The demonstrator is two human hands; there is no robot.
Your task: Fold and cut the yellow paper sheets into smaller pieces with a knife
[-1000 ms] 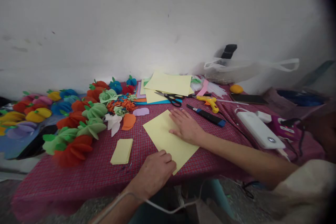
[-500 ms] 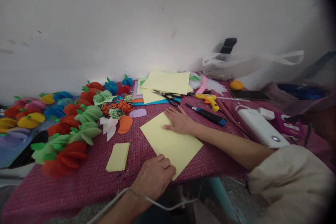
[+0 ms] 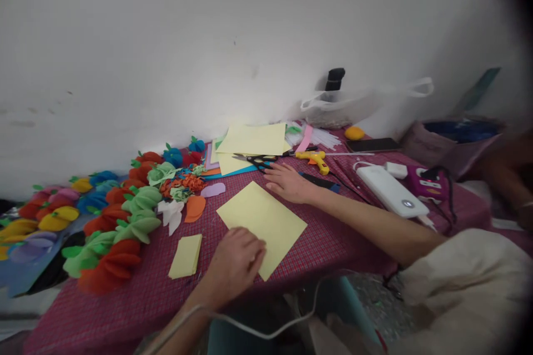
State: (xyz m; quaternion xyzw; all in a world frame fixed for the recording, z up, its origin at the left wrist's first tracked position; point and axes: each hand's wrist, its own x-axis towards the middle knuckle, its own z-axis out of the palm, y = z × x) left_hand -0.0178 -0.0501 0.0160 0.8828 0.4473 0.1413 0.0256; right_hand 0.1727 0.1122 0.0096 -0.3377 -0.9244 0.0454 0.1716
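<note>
A pale yellow paper sheet (image 3: 270,222) lies at an angle on the table in front of me. My left hand (image 3: 237,258) hovers over its near left edge, fingers curled in, and I see nothing held in them. Past the sheet's far right edge, my right hand (image 3: 289,183) is open, fingers stretched towards the black scissors (image 3: 262,162). That hand partly covers a black and blue utility knife (image 3: 322,182). A small stack of yellow paper pieces (image 3: 186,256) rests left of the sheet.
Colourful paper fruits (image 3: 120,222) crowd the left side, beside orange and green scraps (image 3: 183,182). More sheets (image 3: 254,138) lie by the wall. At right are a yellow glue gun (image 3: 314,161), a white power bank (image 3: 391,191), a purple socket block (image 3: 428,183) and cables.
My right hand has left the sheet and moved outwards, next to the scissors and knife. My left hand has shifted off the sheet's near corner. The view has turned slightly right.
</note>
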